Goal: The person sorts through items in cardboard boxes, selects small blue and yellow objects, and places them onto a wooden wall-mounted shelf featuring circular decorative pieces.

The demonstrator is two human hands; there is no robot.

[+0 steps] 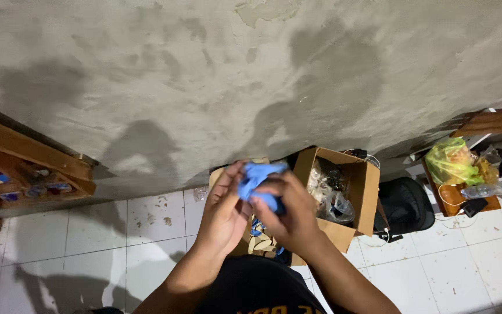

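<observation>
Left grip (pixel 223 206) and right grip (pixel 289 206) closed on blue cloth (pixel 257 177) | cloth bunched between both, above cardboard box (pixel 362 186)

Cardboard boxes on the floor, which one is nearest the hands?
The flat box directly under the hands, mostly hidden behind them. The other open cardboard box stands to the right, holding plastic bags.

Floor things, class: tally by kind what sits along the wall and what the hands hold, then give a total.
Blue glove, held by left hand and right hand: 1
Cardboard box: 1
Black bag: 1
Green plastic bag: 1
Total: 4
</observation>
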